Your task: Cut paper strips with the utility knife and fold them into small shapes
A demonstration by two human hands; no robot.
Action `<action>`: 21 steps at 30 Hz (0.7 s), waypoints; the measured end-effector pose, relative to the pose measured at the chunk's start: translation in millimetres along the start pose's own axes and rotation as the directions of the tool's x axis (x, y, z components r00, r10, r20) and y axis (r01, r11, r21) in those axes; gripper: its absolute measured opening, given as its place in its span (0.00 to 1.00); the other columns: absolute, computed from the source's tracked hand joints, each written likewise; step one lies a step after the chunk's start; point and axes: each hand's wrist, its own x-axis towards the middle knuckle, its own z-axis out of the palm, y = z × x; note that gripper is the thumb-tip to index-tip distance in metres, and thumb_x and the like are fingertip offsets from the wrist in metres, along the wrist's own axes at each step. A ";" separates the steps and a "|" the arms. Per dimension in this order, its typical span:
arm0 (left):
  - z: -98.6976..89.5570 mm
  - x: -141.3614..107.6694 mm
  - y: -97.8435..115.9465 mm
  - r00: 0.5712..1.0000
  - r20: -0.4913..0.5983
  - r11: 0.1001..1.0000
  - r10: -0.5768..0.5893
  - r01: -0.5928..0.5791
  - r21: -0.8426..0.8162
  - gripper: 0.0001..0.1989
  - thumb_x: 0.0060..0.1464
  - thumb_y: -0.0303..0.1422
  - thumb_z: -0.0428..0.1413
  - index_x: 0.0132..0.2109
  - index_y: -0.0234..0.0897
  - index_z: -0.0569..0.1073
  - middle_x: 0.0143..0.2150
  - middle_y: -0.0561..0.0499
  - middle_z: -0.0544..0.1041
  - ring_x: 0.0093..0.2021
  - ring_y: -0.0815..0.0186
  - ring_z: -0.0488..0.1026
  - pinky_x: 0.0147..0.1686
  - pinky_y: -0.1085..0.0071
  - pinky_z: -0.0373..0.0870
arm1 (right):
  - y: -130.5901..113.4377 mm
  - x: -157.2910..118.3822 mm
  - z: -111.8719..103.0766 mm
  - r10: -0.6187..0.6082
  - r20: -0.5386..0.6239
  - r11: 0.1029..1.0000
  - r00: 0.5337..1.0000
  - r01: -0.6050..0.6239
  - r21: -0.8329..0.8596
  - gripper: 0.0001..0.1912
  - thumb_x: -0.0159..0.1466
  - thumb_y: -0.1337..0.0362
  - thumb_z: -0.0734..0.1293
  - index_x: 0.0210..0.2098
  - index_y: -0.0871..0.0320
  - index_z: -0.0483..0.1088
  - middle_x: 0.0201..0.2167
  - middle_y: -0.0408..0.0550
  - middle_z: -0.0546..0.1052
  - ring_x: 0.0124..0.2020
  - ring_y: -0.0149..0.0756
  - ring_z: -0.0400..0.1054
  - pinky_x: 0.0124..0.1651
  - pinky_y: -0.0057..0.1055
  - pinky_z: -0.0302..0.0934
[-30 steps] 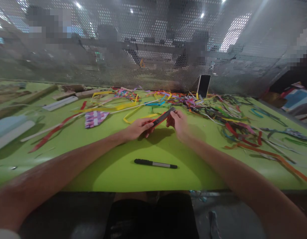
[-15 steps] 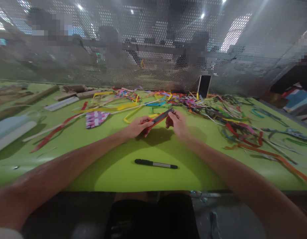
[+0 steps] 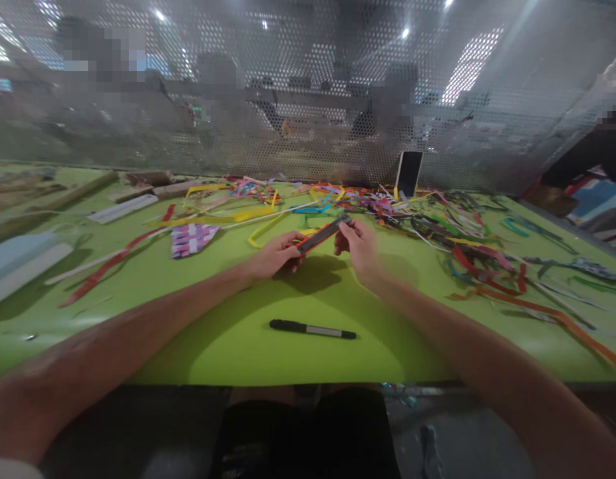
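A dark, narrow flat strip with a red edge (image 3: 320, 239) is held above the green table (image 3: 228, 362), slanting up to the right. My left hand (image 3: 279, 255) pinches its lower left end between thumb and fingers. At the upper right end, my right hand (image 3: 358, 244) grips it with the thumb on top. A black marker with a grey middle (image 3: 312, 329) lies on the table between my forearms. Left of my hands rests a purple and white woven piece (image 3: 192, 239).
Coloured strips (image 3: 487, 259) are spread over the right side and back of the table. A phone (image 3: 409, 173) stands upright near the perforated metal screen (image 3: 312, 126). Brown rolls (image 3: 148, 178) and a pale blue item (image 3: 23, 259) lie at left. A person's dark sleeve (image 3: 587, 146) shows at far right.
The strip is turned slightly, so more of its dark face shows near my left fingers. Both hands keep hold of it and have hardly moved.
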 end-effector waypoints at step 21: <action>-11.2 -3.6 -1.5 0.974 0.222 0.985 0.050 -0.011 -0.174 0.37 0.51 0.33 0.68 0.69 0.30 0.75 0.53 0.32 0.87 0.38 0.60 0.85 0.33 0.71 0.77 | -0.8 16.1 -13.3 0.129 -0.166 0.992 0.978 -0.126 0.027 0.15 0.79 0.56 0.70 0.40 0.61 0.72 0.31 0.40 0.72 0.27 0.26 0.66 0.31 0.24 0.67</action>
